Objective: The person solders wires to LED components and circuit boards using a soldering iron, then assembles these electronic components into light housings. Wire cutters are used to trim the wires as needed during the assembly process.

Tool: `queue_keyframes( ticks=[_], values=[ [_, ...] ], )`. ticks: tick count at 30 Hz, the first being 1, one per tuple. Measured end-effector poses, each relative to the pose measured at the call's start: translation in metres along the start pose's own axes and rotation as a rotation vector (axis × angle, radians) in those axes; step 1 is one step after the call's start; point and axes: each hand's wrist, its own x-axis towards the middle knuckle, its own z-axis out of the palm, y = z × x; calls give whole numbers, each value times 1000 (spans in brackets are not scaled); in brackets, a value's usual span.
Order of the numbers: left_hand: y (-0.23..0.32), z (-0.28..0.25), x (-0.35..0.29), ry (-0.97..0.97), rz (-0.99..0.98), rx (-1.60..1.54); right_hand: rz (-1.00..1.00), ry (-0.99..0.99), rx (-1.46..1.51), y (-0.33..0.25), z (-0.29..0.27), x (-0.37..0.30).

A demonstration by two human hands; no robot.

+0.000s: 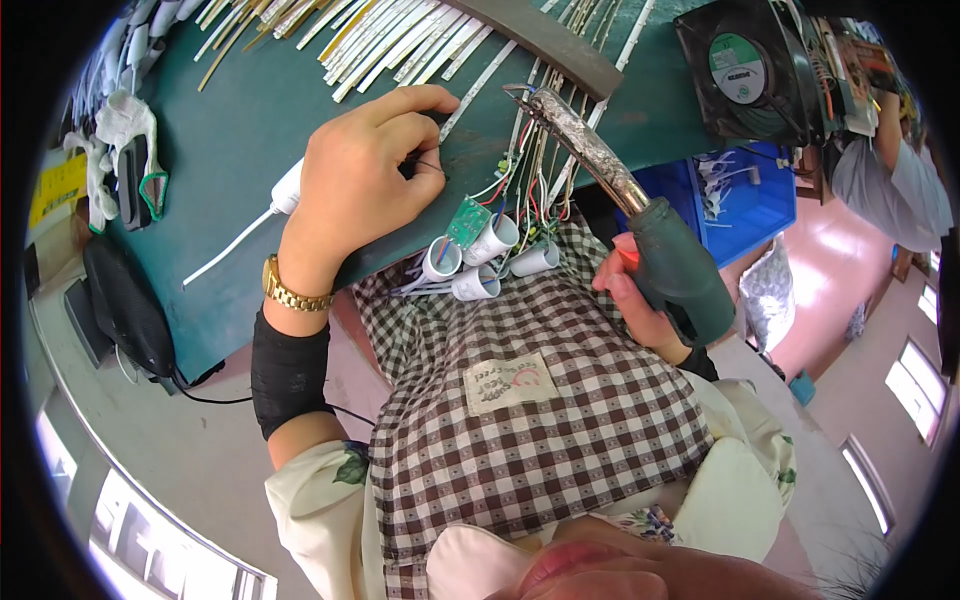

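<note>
My right hand (640, 305) is closed round the dark green handle of a soldering gun (682, 265), a finger by its red trigger. Its worn metal barrel slants up to the left, with the tip above the table. My left hand (372, 165) is closed, thumb and fingers curled together over the table edge. From behind it juts a white plastic tube (288, 186) with a white cable. Something thin and dark, like a wire, shows at the fingertips. Between my hands, several white tubes (476, 283) with wires and a green circuit board (466, 222) lie at my checked apron (540, 340).
Bundled white strips (385, 45) cover the far side of the green table (250, 110), beside a dark metal bar (545, 42). A black fan (745, 75) and a blue bin (745, 190) are at right. White gloves (128, 120) lie left. Another person's sleeve (890, 190) shows far right.
</note>
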Motion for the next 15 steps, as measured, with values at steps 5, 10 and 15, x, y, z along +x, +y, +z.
queue_keyframes(
  ticks=[5, 10, 15],
  values=[
    [3, 1, 2, -27, -42, -23, 39, 58, 271, 22, 2, -12],
    [5, -12, 3, -110, -173, -97, -51, 43, 22, 14, -1, -6],
    [3, -26, 4, -197, -61, -280, -90, 60, 19, 9, -5, 1]
  ],
)
